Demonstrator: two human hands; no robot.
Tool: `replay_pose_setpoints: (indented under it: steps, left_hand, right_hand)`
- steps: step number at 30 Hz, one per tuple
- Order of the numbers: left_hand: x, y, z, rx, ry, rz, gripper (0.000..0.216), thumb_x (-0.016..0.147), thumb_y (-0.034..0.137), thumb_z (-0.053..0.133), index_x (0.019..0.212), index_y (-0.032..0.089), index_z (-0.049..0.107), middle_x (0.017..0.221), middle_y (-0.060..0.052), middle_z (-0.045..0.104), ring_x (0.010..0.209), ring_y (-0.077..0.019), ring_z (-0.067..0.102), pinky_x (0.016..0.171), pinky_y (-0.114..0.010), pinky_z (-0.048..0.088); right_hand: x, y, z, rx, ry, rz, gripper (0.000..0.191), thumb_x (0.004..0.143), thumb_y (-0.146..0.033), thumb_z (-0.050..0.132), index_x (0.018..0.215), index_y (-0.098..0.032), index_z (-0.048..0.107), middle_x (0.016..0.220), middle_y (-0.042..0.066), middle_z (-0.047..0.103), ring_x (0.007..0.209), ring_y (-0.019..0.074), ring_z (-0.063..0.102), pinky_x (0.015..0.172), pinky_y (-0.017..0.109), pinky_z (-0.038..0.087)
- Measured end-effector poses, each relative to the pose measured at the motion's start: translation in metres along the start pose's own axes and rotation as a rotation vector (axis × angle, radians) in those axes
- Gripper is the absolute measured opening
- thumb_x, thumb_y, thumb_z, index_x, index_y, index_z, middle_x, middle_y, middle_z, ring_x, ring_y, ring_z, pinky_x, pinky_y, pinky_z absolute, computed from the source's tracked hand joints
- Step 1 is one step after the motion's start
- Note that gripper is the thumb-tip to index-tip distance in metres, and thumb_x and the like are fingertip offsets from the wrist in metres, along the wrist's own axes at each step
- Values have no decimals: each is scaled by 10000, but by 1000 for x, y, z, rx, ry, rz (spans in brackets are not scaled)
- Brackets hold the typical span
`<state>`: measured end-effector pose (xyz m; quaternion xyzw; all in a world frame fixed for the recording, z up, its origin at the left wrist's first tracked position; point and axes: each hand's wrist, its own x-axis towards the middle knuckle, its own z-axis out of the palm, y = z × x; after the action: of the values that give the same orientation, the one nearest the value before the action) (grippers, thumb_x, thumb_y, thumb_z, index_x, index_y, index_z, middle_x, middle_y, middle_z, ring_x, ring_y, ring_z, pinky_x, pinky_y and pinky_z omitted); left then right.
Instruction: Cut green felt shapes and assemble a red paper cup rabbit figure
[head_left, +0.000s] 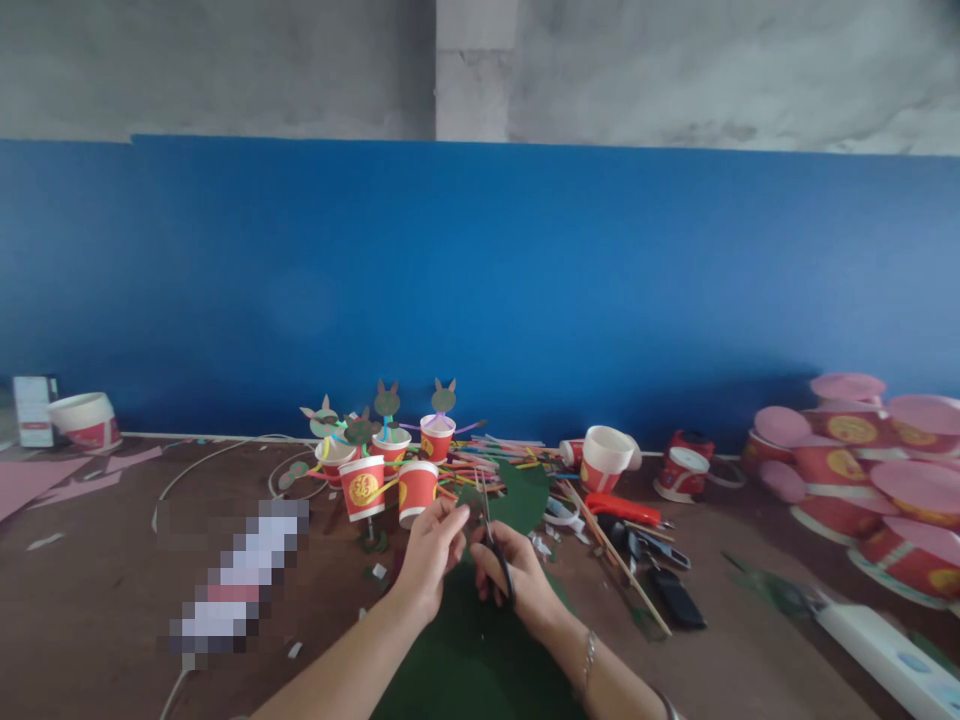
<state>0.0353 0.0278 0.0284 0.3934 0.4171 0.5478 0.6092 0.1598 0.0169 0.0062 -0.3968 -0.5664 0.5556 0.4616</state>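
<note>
My left hand (435, 550) pinches a small piece of dark green paper (470, 497) between thumb and fingers. In my right hand (517, 575) is a pair of scissors (490, 535), with fingers through the dark handles and the blades pointing away from me beside the small piece. Whether the blades touch the paper I cannot tell. Under both hands lies a large dark green sheet (472, 660), and a curved green cut-out (525, 495) is just beyond them. Past my left hand stand red and white paper cups (364, 488), several topped with animal-head paper figures (387, 400).
A red hot glue gun (622, 508), wooden sticks (622, 570) and a black object (677, 597) lie right. Bundled coloured pipe cleaners (480, 455) lie behind. Stacked cups with pink discs (847, 460) stand far right, near a white power strip (885, 650). Pink paper (37, 485) lies left.
</note>
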Motion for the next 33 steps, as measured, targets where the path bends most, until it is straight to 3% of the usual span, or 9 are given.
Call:
replay_pose_setpoints:
  steps: [33]
  left_hand:
    - [1,-2,-2,-53,-35,-20,293,708,358,618,641,186,391,388,100,354,344,-26,243,355,-161,76]
  right_hand:
    - [-1,-7,4,10,44,-25,279,704,-395,636,681,-169,473,386,-96,423,300,40,346,305,143,253]
